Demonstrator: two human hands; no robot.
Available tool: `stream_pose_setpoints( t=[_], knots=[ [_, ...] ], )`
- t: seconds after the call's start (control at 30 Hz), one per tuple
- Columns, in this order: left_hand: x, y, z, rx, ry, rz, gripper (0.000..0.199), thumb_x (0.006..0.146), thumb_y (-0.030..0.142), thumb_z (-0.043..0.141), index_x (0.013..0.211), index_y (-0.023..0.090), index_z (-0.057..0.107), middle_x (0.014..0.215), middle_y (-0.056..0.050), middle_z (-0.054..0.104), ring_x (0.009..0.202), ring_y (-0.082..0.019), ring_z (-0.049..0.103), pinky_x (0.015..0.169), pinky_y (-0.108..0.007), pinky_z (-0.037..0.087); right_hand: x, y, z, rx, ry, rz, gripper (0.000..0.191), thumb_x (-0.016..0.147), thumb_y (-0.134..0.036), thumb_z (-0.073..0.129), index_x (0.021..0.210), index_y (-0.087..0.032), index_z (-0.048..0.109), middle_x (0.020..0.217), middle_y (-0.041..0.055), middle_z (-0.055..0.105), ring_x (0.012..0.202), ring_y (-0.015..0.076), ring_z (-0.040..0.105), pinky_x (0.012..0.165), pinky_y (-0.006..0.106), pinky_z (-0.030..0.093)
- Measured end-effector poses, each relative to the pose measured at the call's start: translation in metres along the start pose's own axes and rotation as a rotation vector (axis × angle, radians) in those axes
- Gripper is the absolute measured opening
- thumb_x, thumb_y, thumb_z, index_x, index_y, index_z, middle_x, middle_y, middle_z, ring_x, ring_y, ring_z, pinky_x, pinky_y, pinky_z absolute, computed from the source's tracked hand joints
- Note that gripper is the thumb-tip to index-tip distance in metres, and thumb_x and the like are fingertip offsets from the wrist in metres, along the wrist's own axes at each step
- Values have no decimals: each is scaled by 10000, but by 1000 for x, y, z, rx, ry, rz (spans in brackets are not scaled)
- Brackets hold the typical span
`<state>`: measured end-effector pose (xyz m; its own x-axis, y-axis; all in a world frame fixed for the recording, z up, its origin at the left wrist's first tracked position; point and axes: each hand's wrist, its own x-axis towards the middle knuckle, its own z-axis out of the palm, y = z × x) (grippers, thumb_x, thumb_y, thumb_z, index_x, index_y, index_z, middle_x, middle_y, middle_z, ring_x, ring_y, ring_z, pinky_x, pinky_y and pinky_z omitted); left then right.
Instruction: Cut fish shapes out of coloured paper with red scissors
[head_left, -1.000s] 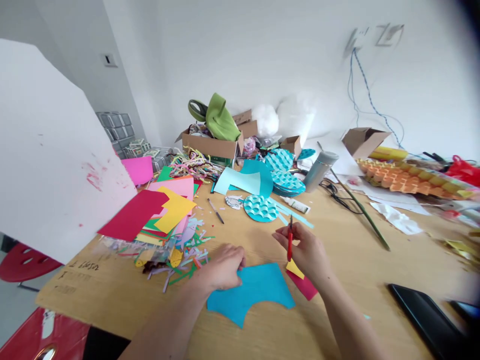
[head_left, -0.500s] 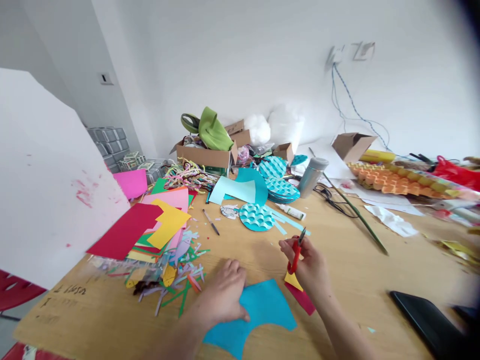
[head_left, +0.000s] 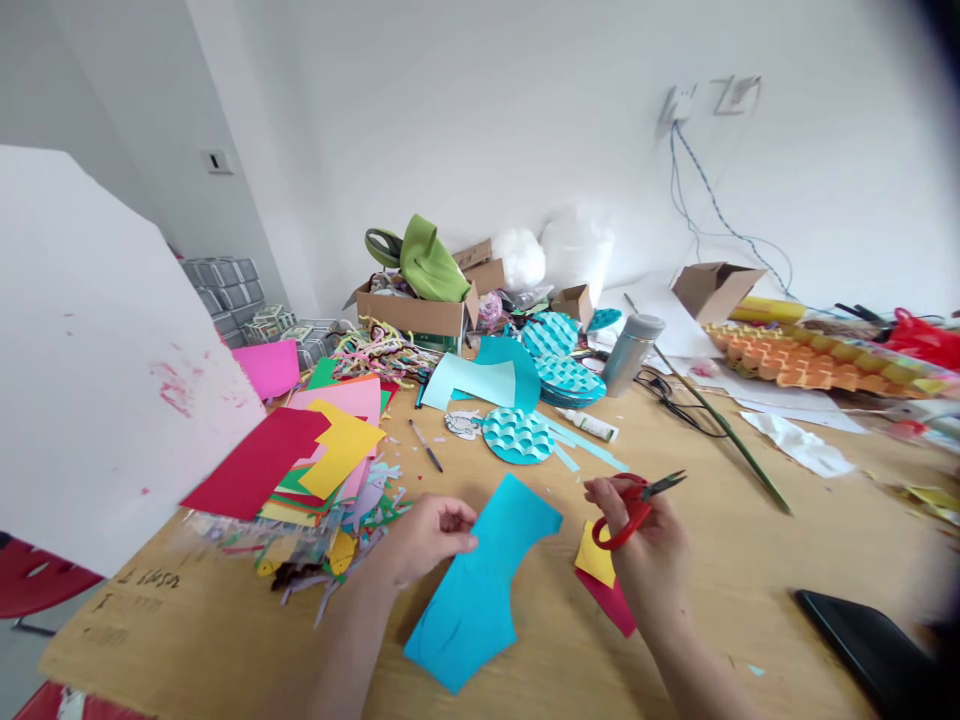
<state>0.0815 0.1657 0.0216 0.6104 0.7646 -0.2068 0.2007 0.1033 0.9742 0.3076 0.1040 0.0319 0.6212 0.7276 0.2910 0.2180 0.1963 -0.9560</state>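
A blue paper sheet (head_left: 480,585) with curved cut-outs is tilted up above the table in front of me. My left hand (head_left: 435,530) pinches its left edge between thumb and fingers. To the right, my right hand (head_left: 641,530) holds red-handled scissors (head_left: 636,512), their grey blades pointing right. Beneath that hand lie a small yellow paper piece (head_left: 596,555) and a crimson one (head_left: 609,603). Beyond the hands is a round teal disc (head_left: 517,436) with wavy light strips on it.
Coloured paper (head_left: 259,465) and scraps are piled at left, beside a large white board (head_left: 97,350). A pen (head_left: 426,446), a glue bottle (head_left: 589,424) and a metal flask (head_left: 631,355) lie or stand further back. A black phone (head_left: 862,640) is at right; a green stick (head_left: 727,435) lies behind.
My left hand has gone from resting on the blue paper to gripping its edge, and the paper has been lifted and turned. The scissors have swung from pointing up to pointing right.
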Motion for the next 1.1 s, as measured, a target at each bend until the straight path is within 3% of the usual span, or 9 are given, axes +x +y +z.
stream_pose_setpoints(
  t=[0.1, 0.2, 0.3, 0.43, 0.6, 0.8, 1.1],
  knots=[
    [0, 7, -6, -286, 93, 7, 195, 633, 253, 692, 768, 141, 607, 704, 11, 577, 647, -104, 508, 620, -235, 382, -5, -1, 4, 23, -69, 51, 244, 768, -430, 642, 820, -201, 574, 849, 62, 640, 768, 213, 632, 705, 338, 501],
    [2, 7, -6, -504, 104, 5, 265, 629, 287, 726, 815, 139, 610, 745, -9, 607, 649, -116, 537, 622, -251, 409, -12, 0, 9, 41, -239, 98, 255, 749, -435, 662, 812, -201, 582, 889, 74, 646, 843, 229, 622, 749, 341, 489],
    [7, 4, -4, -608, 130, 38, 278, 617, 275, 752, 815, 134, 617, 741, -18, 614, 661, -124, 557, 621, -248, 413, -18, 0, 14, 112, -433, 163, 273, 700, -414, 717, 793, -202, 572, 885, 66, 640, 855, 229, 605, 749, 331, 481],
    [11, 0, -1, -654, 183, 84, 240, 612, 238, 763, 779, 142, 620, 717, 1, 596, 661, -110, 547, 619, -230, 404, -22, -3, 16, 99, -624, 241, 248, 711, -380, 720, 748, -188, 567, 767, 20, 599, 700, 162, 538, 635, 264, 423],
    [11, -1, 3, -645, 221, 107, 225, 604, 222, 770, 755, 155, 618, 711, 19, 583, 637, -88, 513, 604, -217, 384, -23, -6, 16, 108, -676, 255, 267, 743, -408, 683, 707, -181, 547, 658, -23, 497, 637, 126, 443, 582, 239, 339],
    [11, -1, 3, -556, 287, 104, 237, 604, 248, 763, 755, 154, 607, 714, 14, 576, 651, -95, 505, 589, -215, 354, -27, -8, 16, 186, -710, 318, 260, 712, -383, 715, 762, -187, 550, 741, -9, 537, 670, 129, 447, 602, 241, 345],
    [10, 1, 4, -554, 274, 102, 239, 659, 330, 733, 765, 158, 606, 684, 31, 536, 616, -80, 469, 581, -207, 366, -28, 2, 20, 146, -717, 324, 238, 713, -334, 702, 762, -194, 516, 656, -38, 466, 570, 101, 368, 510, 227, 289]
  ],
)
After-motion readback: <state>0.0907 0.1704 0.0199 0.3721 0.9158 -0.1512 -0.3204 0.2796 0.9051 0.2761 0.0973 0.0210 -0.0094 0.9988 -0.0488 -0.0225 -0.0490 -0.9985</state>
